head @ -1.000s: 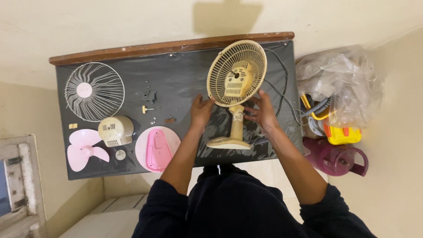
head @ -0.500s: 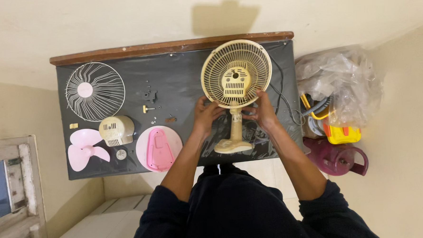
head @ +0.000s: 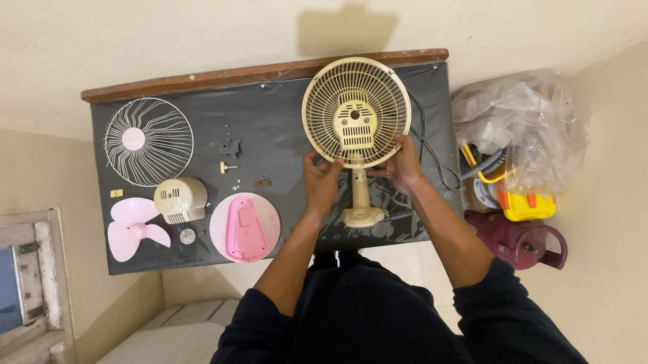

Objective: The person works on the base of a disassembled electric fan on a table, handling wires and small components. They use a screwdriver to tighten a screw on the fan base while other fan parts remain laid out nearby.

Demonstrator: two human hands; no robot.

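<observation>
Cream fan, gripped by left hand and right hand, overhangs table back edge.

A crumpled clear plastic bag is seen on the floor just beside the right edge of the table, with yellow items bundled under it. No labels, signs or screens are visible.

The person wears a dark navy, almost black, long-sleeved top. Both sleeves are pushed up to about the elbow, bunching into soft folds there and leaving the forearms bare. The left hand and right hand are bare: no gloves, rings, watch or bracelets show. Dark clothing of the same shade covers the torso and lap below.
</observation>
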